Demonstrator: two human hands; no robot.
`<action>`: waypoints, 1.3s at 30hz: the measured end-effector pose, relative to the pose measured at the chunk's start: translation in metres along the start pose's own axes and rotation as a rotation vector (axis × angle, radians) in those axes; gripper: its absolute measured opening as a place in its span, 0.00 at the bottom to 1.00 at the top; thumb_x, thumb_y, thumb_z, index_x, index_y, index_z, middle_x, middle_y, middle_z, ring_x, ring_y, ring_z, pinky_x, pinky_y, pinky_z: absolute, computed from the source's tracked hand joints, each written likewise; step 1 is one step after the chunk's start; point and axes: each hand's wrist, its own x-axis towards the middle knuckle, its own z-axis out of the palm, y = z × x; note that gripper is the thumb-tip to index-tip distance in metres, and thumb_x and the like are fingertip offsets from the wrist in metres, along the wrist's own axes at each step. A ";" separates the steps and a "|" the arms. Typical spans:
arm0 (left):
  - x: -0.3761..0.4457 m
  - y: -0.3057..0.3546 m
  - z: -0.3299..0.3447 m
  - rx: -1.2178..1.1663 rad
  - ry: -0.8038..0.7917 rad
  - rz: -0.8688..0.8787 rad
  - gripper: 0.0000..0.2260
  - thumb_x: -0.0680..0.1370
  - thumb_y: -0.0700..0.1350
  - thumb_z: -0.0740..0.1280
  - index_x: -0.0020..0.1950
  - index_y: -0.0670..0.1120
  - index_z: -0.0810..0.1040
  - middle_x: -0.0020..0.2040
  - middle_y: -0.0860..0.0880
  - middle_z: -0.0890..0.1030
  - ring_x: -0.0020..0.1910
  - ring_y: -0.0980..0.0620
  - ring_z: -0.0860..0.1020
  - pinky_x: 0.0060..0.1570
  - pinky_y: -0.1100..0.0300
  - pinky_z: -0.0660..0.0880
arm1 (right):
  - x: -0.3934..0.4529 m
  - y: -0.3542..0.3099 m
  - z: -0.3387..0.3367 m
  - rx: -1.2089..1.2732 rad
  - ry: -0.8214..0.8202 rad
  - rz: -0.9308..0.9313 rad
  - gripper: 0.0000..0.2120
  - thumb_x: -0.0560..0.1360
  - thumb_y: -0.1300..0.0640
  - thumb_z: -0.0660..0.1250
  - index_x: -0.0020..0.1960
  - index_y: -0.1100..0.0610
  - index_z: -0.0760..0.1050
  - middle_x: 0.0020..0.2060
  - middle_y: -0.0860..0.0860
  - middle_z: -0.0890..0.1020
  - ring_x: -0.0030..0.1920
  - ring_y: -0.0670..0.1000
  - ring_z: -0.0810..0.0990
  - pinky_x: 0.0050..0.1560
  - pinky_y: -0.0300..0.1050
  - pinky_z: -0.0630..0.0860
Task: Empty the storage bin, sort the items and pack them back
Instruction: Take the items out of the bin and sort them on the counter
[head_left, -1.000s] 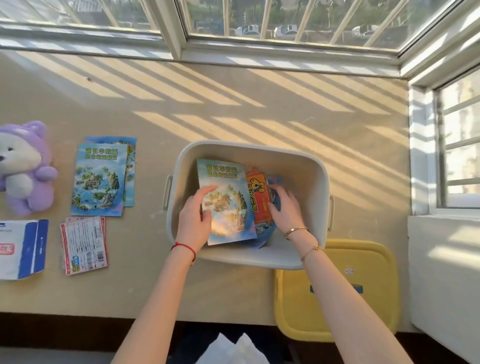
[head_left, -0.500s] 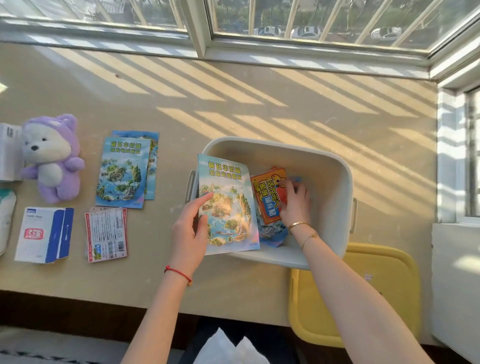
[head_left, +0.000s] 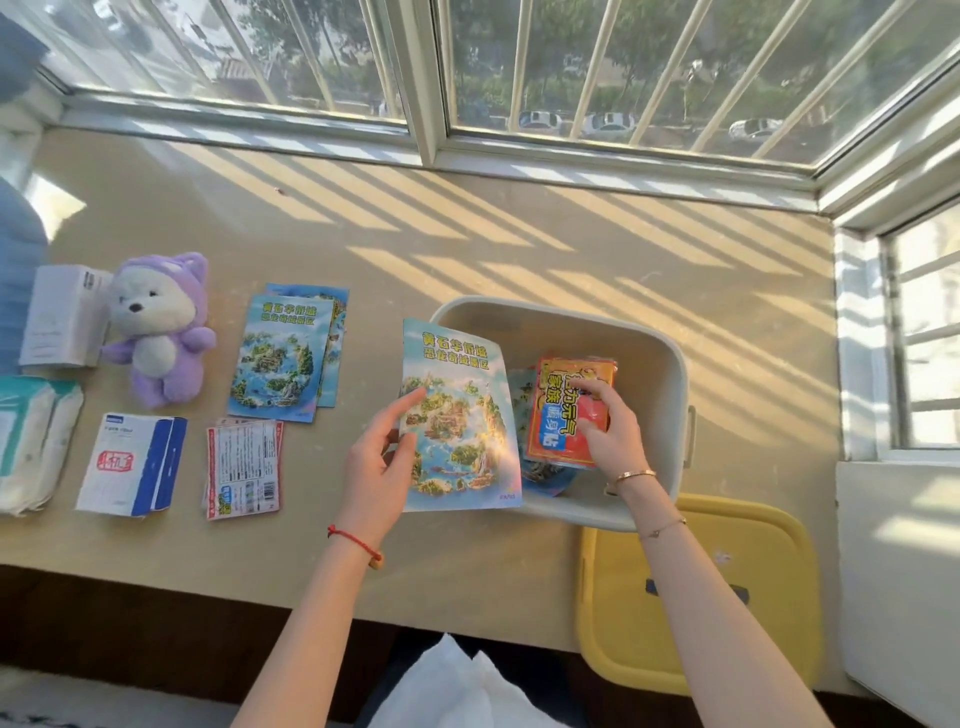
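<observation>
Two hands busy at bin (head_left: 670, 364), centre frame. Left hand (head_left: 376, 467) pinches booklet (head_left: 460, 415) lower-left edge, long axis upright. Right hand (head_left: 615, 431), nearer, fingers curled on orange packet (head_left: 563, 410) inside bin.

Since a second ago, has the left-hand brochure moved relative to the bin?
Yes. The brochure has come up and left, now overlapping the bin's left rim.
</observation>
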 end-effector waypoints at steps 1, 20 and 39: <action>-0.005 0.003 -0.004 -0.009 0.002 0.005 0.22 0.80 0.33 0.59 0.66 0.58 0.74 0.64 0.50 0.77 0.44 0.52 0.77 0.37 0.66 0.74 | -0.010 -0.008 -0.003 0.042 -0.003 -0.026 0.25 0.74 0.73 0.61 0.61 0.47 0.74 0.57 0.50 0.78 0.56 0.49 0.79 0.40 0.32 0.78; -0.107 0.006 -0.160 -0.244 0.241 0.033 0.21 0.81 0.35 0.59 0.64 0.60 0.76 0.64 0.50 0.77 0.59 0.53 0.78 0.53 0.52 0.80 | -0.146 -0.114 0.072 0.143 -0.245 -0.271 0.26 0.75 0.70 0.64 0.66 0.45 0.70 0.61 0.51 0.78 0.56 0.47 0.81 0.53 0.47 0.81; -0.003 -0.053 -0.391 -0.248 0.057 0.012 0.17 0.81 0.39 0.62 0.67 0.55 0.75 0.62 0.52 0.78 0.57 0.56 0.80 0.45 0.57 0.81 | -0.174 -0.165 0.328 0.195 -0.089 -0.058 0.24 0.76 0.72 0.62 0.66 0.51 0.70 0.62 0.56 0.76 0.54 0.46 0.81 0.41 0.36 0.79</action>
